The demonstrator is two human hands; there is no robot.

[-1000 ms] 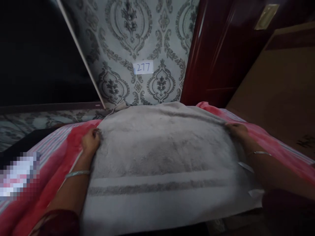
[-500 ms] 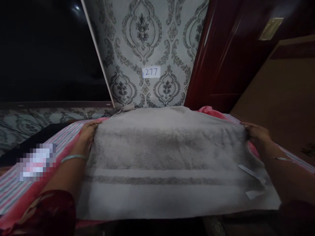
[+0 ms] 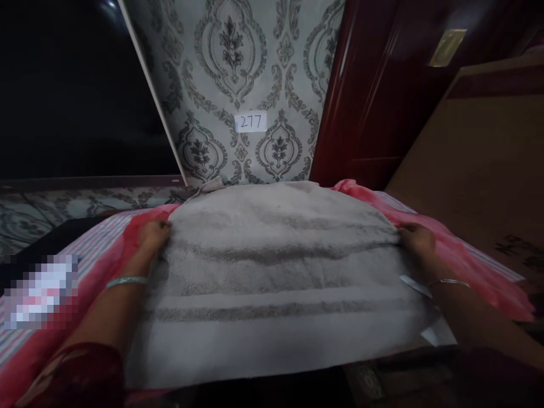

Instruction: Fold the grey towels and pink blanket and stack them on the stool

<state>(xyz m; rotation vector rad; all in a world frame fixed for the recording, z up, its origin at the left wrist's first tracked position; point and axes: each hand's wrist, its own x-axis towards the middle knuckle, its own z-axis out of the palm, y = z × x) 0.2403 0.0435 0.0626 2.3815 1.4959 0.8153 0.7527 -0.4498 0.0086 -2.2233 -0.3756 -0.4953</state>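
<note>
A grey towel [image 3: 272, 277] with plush bands is spread across the middle, its near edge hanging toward me. My left hand [image 3: 155, 235] is closed on the towel's left edge. On the opposite edge, my right hand [image 3: 416, 241] pinches the fabric, with white tags showing just below it. Between the hands the towel bulges in soft cross folds. Beneath it lies a pink cloth [image 3: 463, 249] with striped parts, showing on both sides.
Behind the towel is a patterned wall [image 3: 229, 73] with a paper marked 277 [image 3: 250, 121]. A dark screen [image 3: 76, 90] stands at left. To the right are a dark red door [image 3: 369, 85] and a large cardboard box [image 3: 480, 158].
My right hand has come inward and slightly down with the towel edge. The towel has slackened and folded across the middle. More pink cloth shows at right, and the view has shifted a little.
</note>
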